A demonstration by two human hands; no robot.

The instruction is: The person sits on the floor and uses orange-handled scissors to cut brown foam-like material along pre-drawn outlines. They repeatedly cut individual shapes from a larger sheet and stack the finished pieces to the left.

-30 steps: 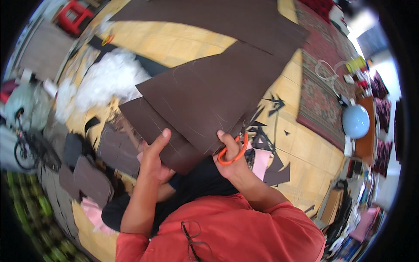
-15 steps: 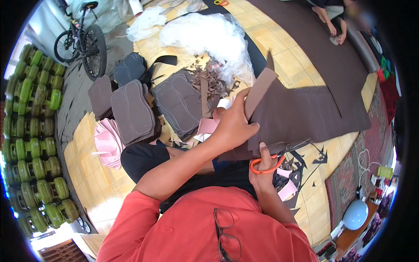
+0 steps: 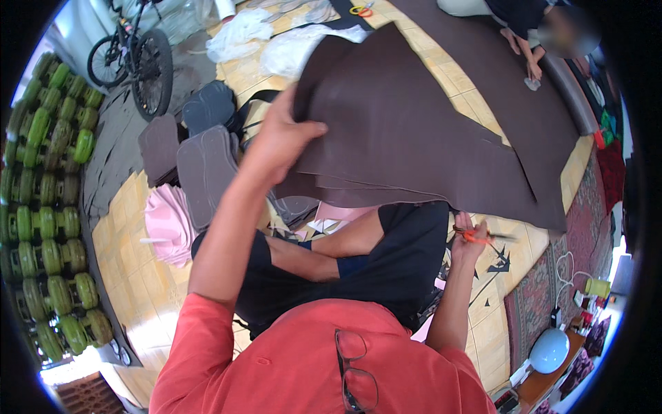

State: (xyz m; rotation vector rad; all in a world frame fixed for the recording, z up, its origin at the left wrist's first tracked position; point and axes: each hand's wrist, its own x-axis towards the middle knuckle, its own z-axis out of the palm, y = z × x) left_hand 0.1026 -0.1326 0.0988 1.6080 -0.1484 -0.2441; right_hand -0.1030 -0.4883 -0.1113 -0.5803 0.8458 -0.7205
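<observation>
1. Far to the left of the left grip, rows of green cylinders line the wall and a bicycle stands beyond them; neither has any part in the work.

2. Just below and left of that grip lie stacks of dark cut pieces and a pink pile on the yellow tiled floor.

3. The left hand is now raised high, where half a second ago it held only a narrow flap lower down. Its grip is pressed together, thumb over the top edge and fingers behind, pinching the corner of the big brown sheet.

4. That lift has swung the sheet up and across: it hangs from the grip and spreads away to the right of it, draping over the crossed legs in black shorts. As I read it, the material is being shifted or turned for handling, not cut at this instant.

5. Lower right of the sheet's bottom edge, the right hand is closed through the orange-handled scissors. The blades point right, clear of the sheet, close beneath its rim but not touching it.

6. Dark offcuts are scattered on the floor just right of that grip.

7. Far up and right, another person kneels on a second stretch of brown material.
</observation>
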